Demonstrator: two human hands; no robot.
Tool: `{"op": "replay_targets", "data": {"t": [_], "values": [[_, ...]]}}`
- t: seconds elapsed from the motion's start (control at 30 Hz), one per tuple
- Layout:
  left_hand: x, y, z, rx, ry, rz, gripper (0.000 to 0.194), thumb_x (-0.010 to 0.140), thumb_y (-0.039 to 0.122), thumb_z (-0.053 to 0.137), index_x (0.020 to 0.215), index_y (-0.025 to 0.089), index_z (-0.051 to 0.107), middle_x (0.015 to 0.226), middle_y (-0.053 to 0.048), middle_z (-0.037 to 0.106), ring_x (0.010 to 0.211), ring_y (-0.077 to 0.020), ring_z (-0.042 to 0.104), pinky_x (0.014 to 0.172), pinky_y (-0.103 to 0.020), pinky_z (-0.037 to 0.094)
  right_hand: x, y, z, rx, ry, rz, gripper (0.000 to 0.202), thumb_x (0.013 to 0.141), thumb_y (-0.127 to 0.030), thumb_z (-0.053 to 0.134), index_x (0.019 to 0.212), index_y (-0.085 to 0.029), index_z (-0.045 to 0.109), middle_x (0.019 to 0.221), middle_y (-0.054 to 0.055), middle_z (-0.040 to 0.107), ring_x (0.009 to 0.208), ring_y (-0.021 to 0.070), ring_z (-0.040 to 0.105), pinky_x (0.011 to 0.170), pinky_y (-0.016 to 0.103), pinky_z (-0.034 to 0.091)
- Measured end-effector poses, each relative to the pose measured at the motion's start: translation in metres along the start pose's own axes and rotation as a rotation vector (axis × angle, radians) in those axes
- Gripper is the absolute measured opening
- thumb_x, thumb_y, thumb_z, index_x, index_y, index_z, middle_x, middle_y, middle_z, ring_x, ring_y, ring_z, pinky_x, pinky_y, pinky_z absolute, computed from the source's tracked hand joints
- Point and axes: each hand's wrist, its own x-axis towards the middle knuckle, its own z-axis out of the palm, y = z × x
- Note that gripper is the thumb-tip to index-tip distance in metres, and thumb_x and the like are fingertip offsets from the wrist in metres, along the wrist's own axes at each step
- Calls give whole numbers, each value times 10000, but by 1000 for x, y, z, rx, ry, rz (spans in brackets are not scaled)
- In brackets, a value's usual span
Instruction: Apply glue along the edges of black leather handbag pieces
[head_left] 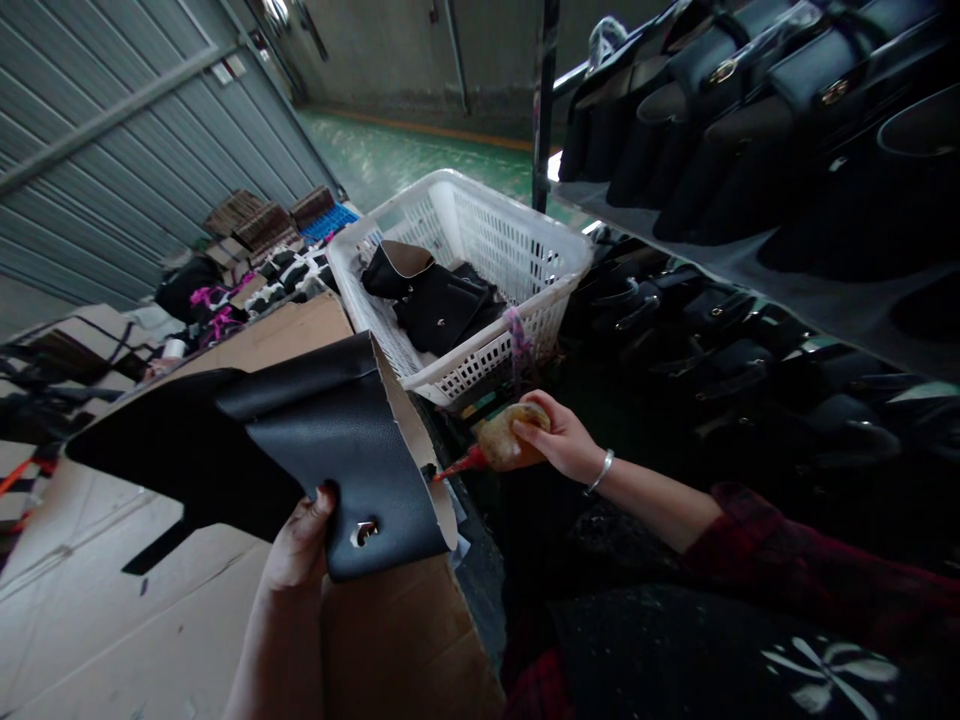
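Note:
My left hand [304, 540] grips the lower edge of a black leather bag piece [337, 430], its thumb over the front beside a silver metal clasp [365, 533]. The piece is held above a cardboard-covered table, with a pale inner side along its right edge and a flat black panel [187, 440] spreading to the left. In my right hand [559, 435] is a yellowish squeeze bottle [514, 437], probably of glue, with a red nozzle [461, 463]. The nozzle's tip meets the right edge of the bag piece, by a small black tab.
Beyond the table stands a white plastic basket [525, 235] holding black bag pieces [442, 310]. At right, a rack [750, 255] carries rows of black bags. Cardboard [90, 600] covers the table. Bundled pieces [255, 230] are piled at the back left.

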Motion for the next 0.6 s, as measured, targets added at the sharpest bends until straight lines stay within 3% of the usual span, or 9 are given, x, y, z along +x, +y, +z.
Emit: {"op": "replay_targets", "data": {"t": [0.23, 0.37, 0.47, 0.6], "values": [[-7, 2, -2, 69, 34, 11, 693, 377, 625, 880, 879, 167, 739, 860, -110, 749, 1009, -374, 671, 878, -402, 561, 7, 3, 14, 82, 16, 32, 357, 681, -468, 693, 869, -224, 514, 727, -31, 547, 684, 151, 519, 657, 290, 451], [-15, 0, -16, 113, 58, 9, 588, 382, 603, 881, 776, 192, 733, 820, -74, 743, 966, -325, 679, 878, -351, 551, 11, 8, 9, 64, 42, 52, 372, 659, -478, 704, 852, -218, 522, 724, -30, 549, 686, 151, 516, 664, 293, 445], [-33, -6, -29, 218, 127, 58, 517, 387, 559, 886, 722, 203, 718, 743, -57, 722, 941, -316, 674, 900, -354, 534, 11, 8, 1, 82, 103, 73, 400, 644, -498, 718, 845, -218, 515, 723, -28, 544, 682, 149, 509, 663, 295, 438], [-71, -23, -33, 305, 174, 110, 417, 431, 487, 887, 714, 235, 713, 730, -50, 714, 987, -357, 646, 938, -424, 516, 3, 2, -7, 177, 5, 89, 439, 644, -516, 748, 867, -223, 509, 742, -22, 565, 692, 150, 525, 677, 295, 455]]}}
